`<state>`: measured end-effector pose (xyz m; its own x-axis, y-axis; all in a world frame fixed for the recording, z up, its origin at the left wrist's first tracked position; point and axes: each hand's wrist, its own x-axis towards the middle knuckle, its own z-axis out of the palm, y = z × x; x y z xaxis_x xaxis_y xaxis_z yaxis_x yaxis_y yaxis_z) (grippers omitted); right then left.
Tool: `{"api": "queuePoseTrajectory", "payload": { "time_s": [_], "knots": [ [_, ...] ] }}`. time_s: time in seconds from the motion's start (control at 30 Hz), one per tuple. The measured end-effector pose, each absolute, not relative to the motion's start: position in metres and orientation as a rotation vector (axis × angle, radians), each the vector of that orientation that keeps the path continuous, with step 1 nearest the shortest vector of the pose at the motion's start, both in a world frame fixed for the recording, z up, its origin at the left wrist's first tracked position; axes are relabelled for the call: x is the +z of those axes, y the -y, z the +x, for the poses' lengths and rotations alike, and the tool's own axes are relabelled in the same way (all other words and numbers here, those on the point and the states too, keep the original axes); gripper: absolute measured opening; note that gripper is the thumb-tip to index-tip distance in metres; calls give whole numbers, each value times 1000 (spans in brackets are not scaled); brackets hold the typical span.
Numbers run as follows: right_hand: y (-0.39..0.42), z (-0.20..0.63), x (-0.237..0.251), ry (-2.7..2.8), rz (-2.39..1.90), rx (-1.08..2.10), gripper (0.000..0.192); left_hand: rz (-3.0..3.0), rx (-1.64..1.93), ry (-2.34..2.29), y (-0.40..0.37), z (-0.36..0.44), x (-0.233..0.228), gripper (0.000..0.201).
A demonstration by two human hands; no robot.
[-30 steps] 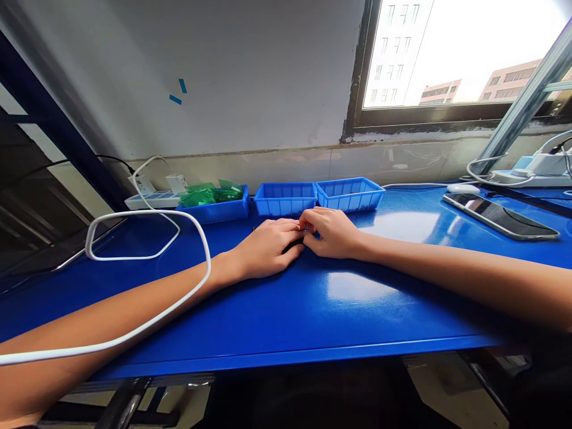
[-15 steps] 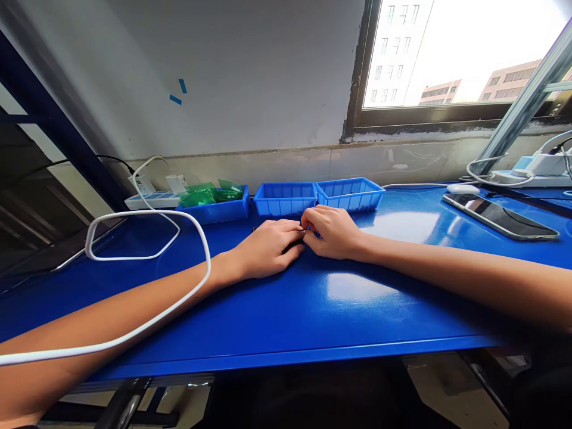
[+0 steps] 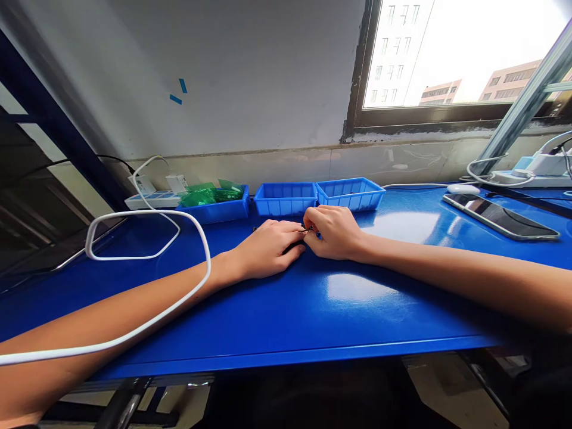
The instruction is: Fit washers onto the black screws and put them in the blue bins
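A small dark item [image 3: 307,230], too hidden to identify, sits between the two hands just above the surface [image 3: 286,316]; the right hand [image 3: 335,232] pinches it with narrowed fingers. The left hand [image 3: 270,247] curves beside it, its grip impossible to tell. Behind, the left bin [image 3: 223,212] holds green plastic [image 3: 201,195]; the contents of the middle bin [image 3: 286,207] and right bin [image 3: 357,203] are unclear.

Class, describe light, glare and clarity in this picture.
Head view: the window is washed out; head view: glare whitens patches of the blue table; head view: shadow lies under the right forearm; head view: dark piece in the right hand, too small to identify.
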<state>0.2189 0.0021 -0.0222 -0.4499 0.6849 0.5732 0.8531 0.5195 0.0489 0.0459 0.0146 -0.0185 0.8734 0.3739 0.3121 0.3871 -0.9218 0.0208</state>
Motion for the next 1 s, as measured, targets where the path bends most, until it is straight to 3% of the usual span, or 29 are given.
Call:
{"api": "queuePoseTrajectory", "payload": {
  "time_s": [0.3,1.0],
  "knots": [
    [-4,220,-23,2299,-1231,-401,24,-2994,-511,576,-17,45,-20,21],
    [-4,221,-22,2309,-1209,-402,15,-3034,-470,629,-14,46,-18,19]
  ]
}}
